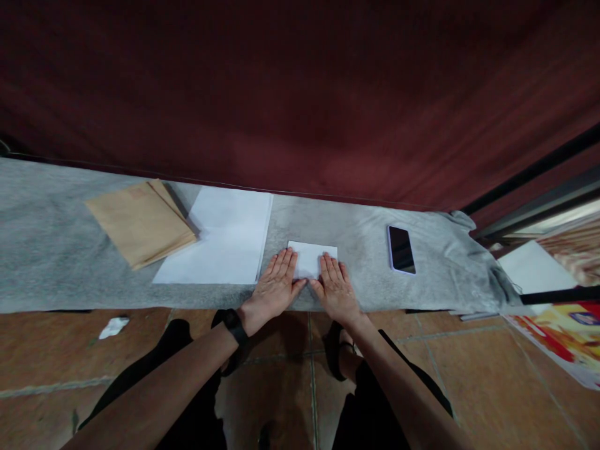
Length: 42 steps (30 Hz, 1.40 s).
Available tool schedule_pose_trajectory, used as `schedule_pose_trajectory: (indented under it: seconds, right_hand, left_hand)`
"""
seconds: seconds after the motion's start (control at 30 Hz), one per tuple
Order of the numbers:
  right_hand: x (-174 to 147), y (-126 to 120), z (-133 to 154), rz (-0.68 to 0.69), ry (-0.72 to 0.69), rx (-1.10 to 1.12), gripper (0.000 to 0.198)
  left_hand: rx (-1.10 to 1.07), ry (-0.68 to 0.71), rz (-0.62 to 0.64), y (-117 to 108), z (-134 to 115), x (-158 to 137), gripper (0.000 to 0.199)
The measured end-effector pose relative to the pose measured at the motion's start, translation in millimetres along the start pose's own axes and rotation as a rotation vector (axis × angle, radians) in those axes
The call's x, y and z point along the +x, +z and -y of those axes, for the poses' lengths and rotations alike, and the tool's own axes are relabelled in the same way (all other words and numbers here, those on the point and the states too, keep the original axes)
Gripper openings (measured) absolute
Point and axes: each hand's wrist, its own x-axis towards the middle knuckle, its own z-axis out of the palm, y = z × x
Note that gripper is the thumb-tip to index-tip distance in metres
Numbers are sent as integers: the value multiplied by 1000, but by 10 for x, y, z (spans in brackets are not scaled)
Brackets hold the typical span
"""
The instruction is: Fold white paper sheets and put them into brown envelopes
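A small white piece of paper, seemingly folded, lies on the grey cloth in front of me. My left hand rests flat on its left side, fingers stretched out and pointing away from me. On its right side my right hand lies flat too, with the fingers extended. Both thumbs point inward and nearly meet at the near edge. The palms cover part of the paper. Just left of my left hand is a stack of large white sheets.
Brown envelopes overlap the sheets' left part. A phone lies to the right on the grey cloth. Behind the narrow surface rises a dark red fabric. A crumpled white scrap is on the tiled floor.
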Motion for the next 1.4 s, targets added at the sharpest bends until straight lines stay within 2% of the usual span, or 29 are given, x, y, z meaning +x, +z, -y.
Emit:
schedule_pose_trajectory:
  seconds: [0.3,0.53,0.73,0.87,1.1,1.4]
  right_hand:
    - [-53,-3,-138,23,63,-3,68]
    - [162,-105,-81,-9,154,52,64]
    - [329,-62,66,11,79,177,61]
    - [369,28,146,54,36,208,61]
    - [393,67,108,63,62,151,59]
    - [386,111,0,7,71,2,62]
  left_hand:
    - [64,-62,16,-48,-10,-8,80]
    - [49,-36,-33,-111,-95,71,76]
    - [65,37,30,-26,-216,225,64]
    - [77,21,88,29,-280,302,62]
    - [39,-8,103,18,-230,364,61]
    - [54,-49,100,21,-85,381,65]
